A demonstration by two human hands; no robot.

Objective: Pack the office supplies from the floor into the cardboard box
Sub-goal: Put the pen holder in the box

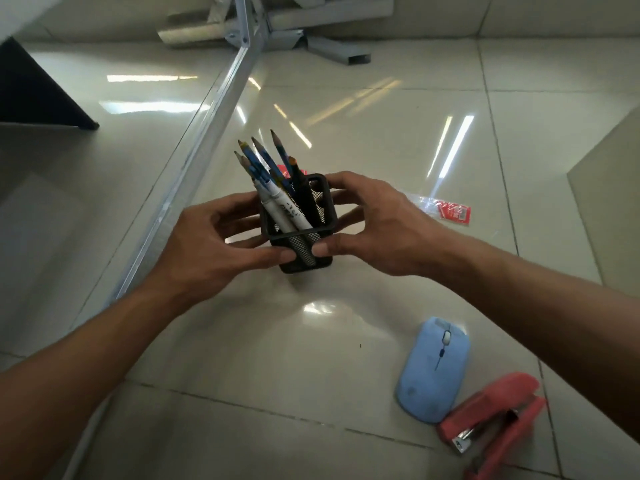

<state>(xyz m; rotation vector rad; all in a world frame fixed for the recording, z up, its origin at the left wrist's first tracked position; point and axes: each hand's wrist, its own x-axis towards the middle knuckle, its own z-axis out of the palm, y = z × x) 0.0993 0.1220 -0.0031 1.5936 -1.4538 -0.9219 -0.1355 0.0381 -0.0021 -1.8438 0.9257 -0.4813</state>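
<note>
Pen holder (300,225): a square cup of black wire mesh with a solid rim, and I see it in the middle of my head view, above the glossy pale tiled floor (242,358). I cannot tell whether its base touches the tiles. It is packed with blue pencils (264,158), sharpened tips up and leaning to the left, and with white markers (282,216) whose barrels show through the mesh.

Both hands are clamped on it. The left hand (211,244) curls its fingers round the left wall, with its thumb pressed on the near face. The right hand (377,223) wraps the right and far sides, and its thumb lies on the near face just below the rim, just beside the left thumb.

Just behind the holder a scrap of something red peeks out; I cannot tell what it is. To the right, near the right wrist, a clear plastic packet (450,211) with a red label lies flat on the tiles. Closer to me, a light blue mouse (433,370) lies just beside a red stapler (495,420), under the right forearm.

A grey metal bar (194,174) runs diagonally past the left hand. A beige panel (613,202) fills the right edge; I cannot say whether it is the box.
</note>
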